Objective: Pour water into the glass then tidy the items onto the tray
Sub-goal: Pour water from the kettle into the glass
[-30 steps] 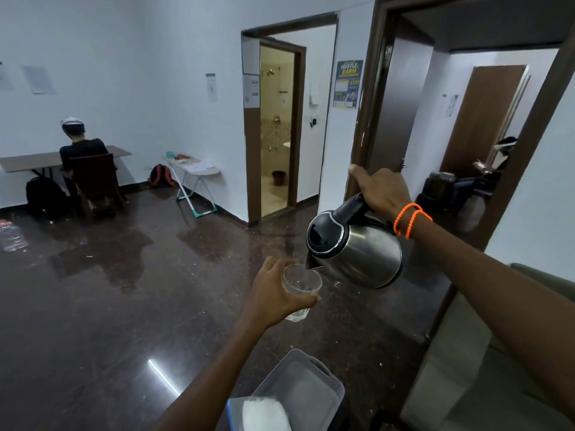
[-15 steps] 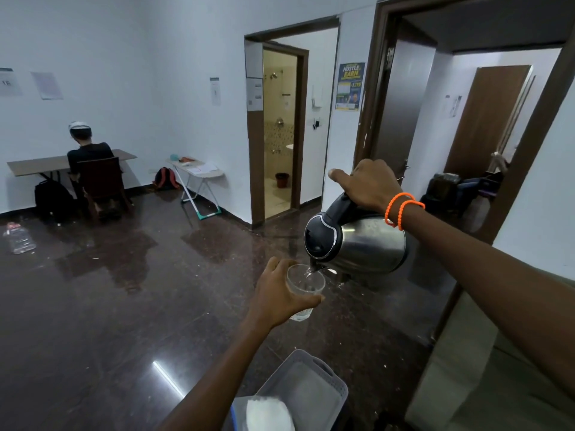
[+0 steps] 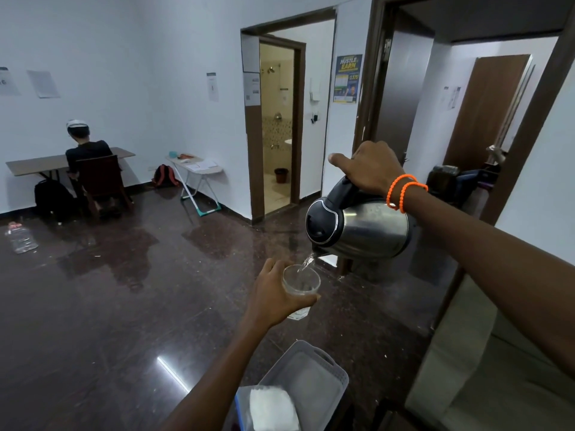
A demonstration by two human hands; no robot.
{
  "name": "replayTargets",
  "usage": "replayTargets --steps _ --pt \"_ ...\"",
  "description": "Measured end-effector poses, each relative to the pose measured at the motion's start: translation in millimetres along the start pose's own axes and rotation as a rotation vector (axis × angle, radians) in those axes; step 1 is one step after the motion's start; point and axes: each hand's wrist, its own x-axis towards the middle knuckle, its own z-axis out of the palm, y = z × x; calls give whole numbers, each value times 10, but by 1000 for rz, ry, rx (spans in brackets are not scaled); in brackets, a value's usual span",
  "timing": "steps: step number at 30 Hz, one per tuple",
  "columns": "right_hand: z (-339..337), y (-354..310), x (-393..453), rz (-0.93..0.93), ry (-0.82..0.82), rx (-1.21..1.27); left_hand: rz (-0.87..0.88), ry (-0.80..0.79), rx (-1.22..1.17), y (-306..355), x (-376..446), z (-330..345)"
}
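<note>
polished dark stone floor (image 3: 102, 306), mottled brown and glossy enough to mirror the furniture, fills a white-walled room with brown door frames. at centre, the left hand (image 3: 273, 293) curls around a clear, round glass (image 3: 301, 289), thumb across its near side, holding it upright in mid-air above the floor. the right hand (image 3: 370, 169), two orange beaded bands (image 3: 403, 191) on its wrist, grips the black plastic handle of a kettle (image 3: 357, 228) from above. the kettle's body is rounded brushed steel with a domed black lid; it is tipped well over, its long axis lying close to level, lid and spout pointing left toward the glass. a thin clear stream of water (image 3: 308, 262) falls from the spout into the glass mouth just below (a shallow pool shows at the bottom).

low in the frame, directly beneath the left forearm, sits a pale grey plastic tray (image 3: 329, 365), rectangular with rounded corners, slotted walls and a cut-out handle. touching its near edge is a translucent container (image 3: 245, 399) with a white crumpled cloth (image 3: 270, 409) in it.

across the room a person (image 3: 85, 147) sits on a wooden chair (image 3: 101, 181) at a thin brown table (image 3: 34, 164), back to the camera. a small white folding table (image 3: 199, 168) stands by the wall, and a clear plastic bottle (image 3: 20, 237) stands on the floor at far left.
</note>
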Motion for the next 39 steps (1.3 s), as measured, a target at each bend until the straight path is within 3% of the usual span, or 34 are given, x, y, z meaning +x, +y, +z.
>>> replayTargets --steps 39 --pt "161 -93 -103 -75 -17 -25 28 105 34 -146 -190 46"
